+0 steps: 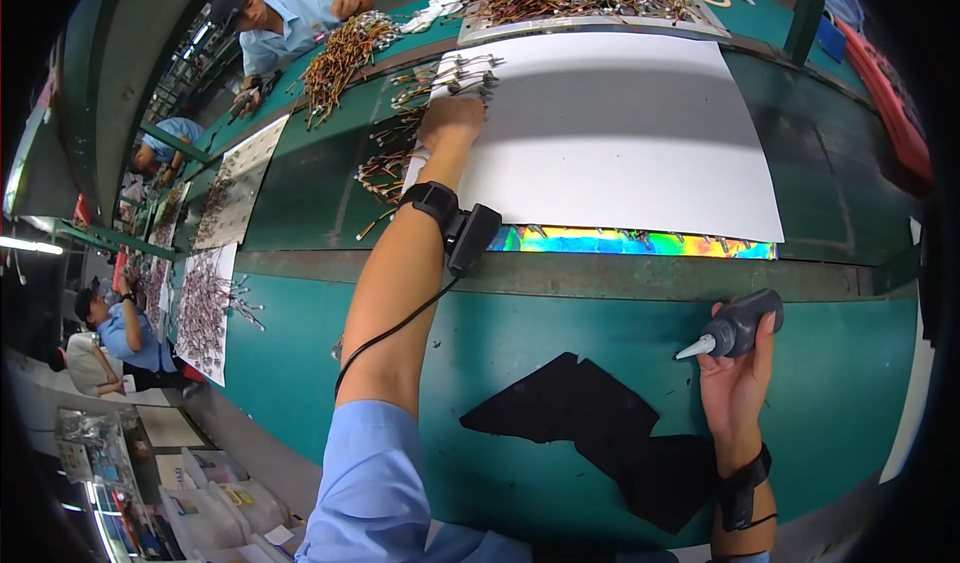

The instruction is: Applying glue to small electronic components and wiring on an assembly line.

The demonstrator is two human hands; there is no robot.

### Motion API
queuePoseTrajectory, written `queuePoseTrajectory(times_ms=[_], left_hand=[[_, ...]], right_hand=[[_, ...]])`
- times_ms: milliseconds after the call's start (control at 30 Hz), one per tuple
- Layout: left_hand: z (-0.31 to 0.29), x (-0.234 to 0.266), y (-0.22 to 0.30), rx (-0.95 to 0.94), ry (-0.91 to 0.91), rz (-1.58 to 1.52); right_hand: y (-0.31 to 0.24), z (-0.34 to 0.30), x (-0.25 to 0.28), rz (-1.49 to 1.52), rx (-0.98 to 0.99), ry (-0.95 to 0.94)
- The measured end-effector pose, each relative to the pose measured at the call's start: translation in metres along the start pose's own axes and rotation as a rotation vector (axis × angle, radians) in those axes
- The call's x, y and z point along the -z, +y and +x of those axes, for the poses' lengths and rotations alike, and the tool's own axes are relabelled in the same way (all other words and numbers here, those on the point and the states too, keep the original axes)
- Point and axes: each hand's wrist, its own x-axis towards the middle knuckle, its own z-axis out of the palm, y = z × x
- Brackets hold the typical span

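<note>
Blue sleeve [370,473] foremost; dark squeeze bottle [747,324], contents hidden, in right fingers [764,349]

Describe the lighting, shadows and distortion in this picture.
In the head view, soft grey shadow bands cross the white sheet; in that view, a lit tube at far left glows white; in the head view, corners go black, edges of the green worktop bow, and the dark bottle looks fairly sharp.
</note>
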Motion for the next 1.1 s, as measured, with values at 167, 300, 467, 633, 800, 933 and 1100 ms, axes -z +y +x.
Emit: queuePoseTrajectory(times_ms=[167,300,467,633,800,933,1100], left_hand=[[0.007,0.013,-0.01,-0.038,0.027,0.03],[0.012,0.036,-0.036,-0.111,0.082,0.063],[-0.014,0.07,-0.071,-0.207,0.1,-0.218],[-0.014,0.079,-0.101,-0.282,0.113,-0.293],[-0.02,0.074,-0.106,-0.304,0.076,-0.355],[-0.031,0.058,-0.088,-0.333,0.131,-0.277],[-0.019,0.041,-0.077,-0.46,0.235,-0.213]], right_hand=[[-0.002,0.003,0.01,0.018,-0.038,-0.129],[-0.001,0.006,0.018,0.07,-0.064,-0.343],[-0.003,0.003,0.012,0.016,-0.025,-0.257],[-0.003,0.007,0.015,0.021,-0.03,-0.347],[-0.001,0.007,0.015,0.018,-0.029,-0.366],[-0.002,0.008,0.018,0.018,-0.036,-0.354],[0.0,0.008,0.017,0.037,-0.045,-0.323]])
